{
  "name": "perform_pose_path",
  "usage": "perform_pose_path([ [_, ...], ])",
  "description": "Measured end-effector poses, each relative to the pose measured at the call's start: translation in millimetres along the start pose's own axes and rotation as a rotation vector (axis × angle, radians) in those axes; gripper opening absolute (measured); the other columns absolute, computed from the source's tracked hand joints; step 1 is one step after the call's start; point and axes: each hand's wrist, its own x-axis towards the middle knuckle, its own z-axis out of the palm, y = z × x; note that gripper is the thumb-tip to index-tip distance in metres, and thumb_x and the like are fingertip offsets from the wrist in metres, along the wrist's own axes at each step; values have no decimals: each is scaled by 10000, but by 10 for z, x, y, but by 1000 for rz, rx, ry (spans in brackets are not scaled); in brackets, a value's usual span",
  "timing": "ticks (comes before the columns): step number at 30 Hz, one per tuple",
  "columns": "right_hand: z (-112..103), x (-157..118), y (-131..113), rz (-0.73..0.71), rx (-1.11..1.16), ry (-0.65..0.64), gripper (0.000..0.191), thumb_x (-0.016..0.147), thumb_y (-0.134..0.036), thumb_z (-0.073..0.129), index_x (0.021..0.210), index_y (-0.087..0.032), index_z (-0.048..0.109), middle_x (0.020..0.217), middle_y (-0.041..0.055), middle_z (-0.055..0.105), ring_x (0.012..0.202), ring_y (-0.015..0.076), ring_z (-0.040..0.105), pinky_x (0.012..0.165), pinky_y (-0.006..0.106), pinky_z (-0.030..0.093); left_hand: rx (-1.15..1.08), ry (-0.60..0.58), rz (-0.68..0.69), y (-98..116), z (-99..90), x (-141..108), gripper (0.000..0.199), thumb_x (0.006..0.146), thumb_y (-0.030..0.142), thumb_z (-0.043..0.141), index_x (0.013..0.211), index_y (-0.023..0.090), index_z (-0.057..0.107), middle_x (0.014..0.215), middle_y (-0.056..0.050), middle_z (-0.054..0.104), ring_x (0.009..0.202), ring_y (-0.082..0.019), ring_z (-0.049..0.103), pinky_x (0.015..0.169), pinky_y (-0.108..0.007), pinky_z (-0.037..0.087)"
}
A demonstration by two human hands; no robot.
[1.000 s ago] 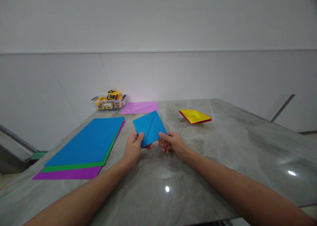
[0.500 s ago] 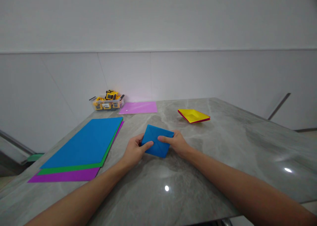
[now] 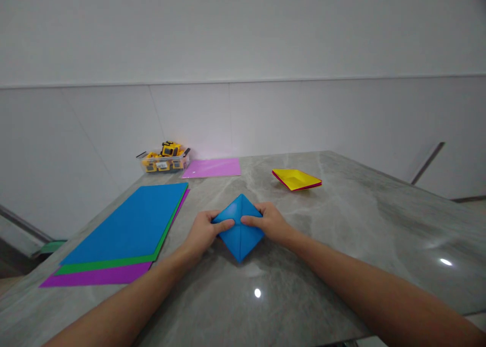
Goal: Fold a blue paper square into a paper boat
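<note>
A folded blue paper is held between both hands in the middle, its corners pointing away and toward me like a diamond, with a crease down its centre. My left hand pinches its left corner, thumb on top and fingers behind. On the opposite corner my right hand has the same grip, its thumb near the centre crease. The fingers behind the paper are partly hidden.
Large blue, green and purple sheets lie stacked at left. Behind them stands a clear box of yellow toy vehicles beside pink sheets. A folded yellow and red paper rests at back right on the grey marble table.
The blue paper has turned from a tilted square to a diamond, and its lower corner now points toward me. Both hands still hold it, with their grips slightly shifted.
</note>
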Motion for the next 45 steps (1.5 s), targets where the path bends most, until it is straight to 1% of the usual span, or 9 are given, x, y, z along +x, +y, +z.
perform_pose_path([
  [4, 12, 42, 64, 62, 199, 141, 431, 601, -499, 794, 805, -133, 689, 742, 52, 698, 685, 209, 637, 665, 341, 516, -329, 13, -69, -61, -10, 71, 257, 646, 322, 820, 685, 128, 656, 678, -52, 693, 615, -165, 652, 639, -273, 527],
  [7, 91, 28, 85, 93, 248, 105, 441, 585, -493, 812, 812, -132, 696, 780, 65, 717, 705, 213, 658, 706, 365, 531, -435, -51, -96, -97, 48, 66, 316, 653, 311, 829, 859, 111, 697, 852, -108, 741, 753, -223, 696, 744, -347, 561],
  [10, 173, -6, 88, 116, 249, 25, 412, 597, -477, 815, 808, -140, 702, 808, 68, 724, 734, 218, 672, 749, 388, 540, -431, -2, -124, -109, 117, 23, 420, 627, 291, 847, 969, 100, 697, 934, -135, 750, 818, -264, 707, 792, -396, 568],
  [14, 233, -35, 72, 137, 192, -40, 390, 627, -451, 806, 867, -156, 716, 885, 80, 729, 818, 239, 680, 814, 420, 536, -351, 58, -104, -70, 121, -13, 387, 576, 259, 860, 891, 99, 702, 842, -114, 759, 753, -268, 713, 760, -397, 578],
  [19, 257, -49, 34, 55, 199, -65, 395, 665, -445, 781, 926, -161, 696, 915, 80, 717, 860, 248, 672, 827, 427, 536, -376, 92, -129, 25, 112, -40, 349, 526, 219, 849, 816, 99, 696, 755, -101, 753, 668, -264, 706, 678, -386, 588],
  [23, 241, -53, 20, 1, 184, -98, 382, 672, -454, 776, 877, -148, 673, 834, 67, 696, 830, 244, 661, 799, 422, 540, -414, 149, -151, 61, 158, -63, 361, 534, 224, 834, 844, 105, 690, 749, -99, 751, 661, -271, 706, 643, -387, 588],
  [30, 243, -18, 65, -58, 247, -213, 435, 665, -457, 773, 932, -142, 634, 851, 55, 686, 777, 195, 643, 781, 379, 541, -339, 269, -87, 7, 126, -23, 378, 559, 420, 838, 728, 131, 662, 627, -57, 716, 561, -237, 672, 559, -350, 568],
  [36, 242, 0, 49, -4, 157, -178, 375, 688, -448, 727, 857, -149, 576, 645, 15, 626, 488, 135, 555, 435, 252, 466, -313, 326, -117, -11, 111, 21, 458, 626, 586, 747, 597, 153, 603, 487, -41, 635, 523, -239, 646, 505, -341, 545],
  [45, 208, 1, 57, -11, 99, -237, 365, 698, -456, 709, 838, -159, 550, 606, -13, 590, 465, 116, 529, 425, 236, 447, -491, 334, -96, -56, 68, 95, 246, 658, 355, 764, 728, 150, 646, 603, -30, 666, 611, -211, 644, 632, -343, 543],
])
